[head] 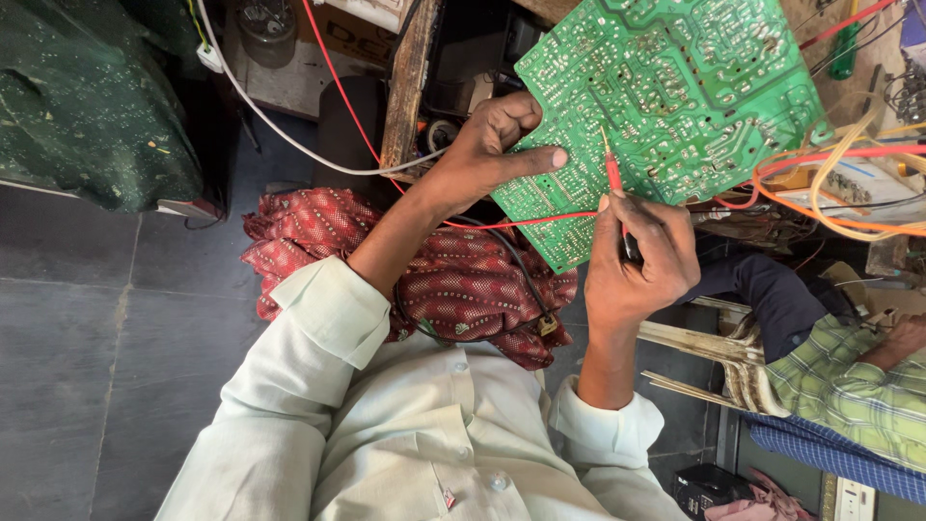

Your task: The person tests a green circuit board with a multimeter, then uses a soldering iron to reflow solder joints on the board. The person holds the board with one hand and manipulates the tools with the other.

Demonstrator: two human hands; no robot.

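A green circuit board (666, 106) — solder side up, silver joints showing — sits tilted toward one o'clock. A thin red probe (613, 174) touches its lower part, red lead trailing toward nine o'clock.

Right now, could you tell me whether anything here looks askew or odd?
The green board is tilted, propped by the left hand, not lying flat. Loose wires tangle at its right edge. The right hand presses a red probe to it.
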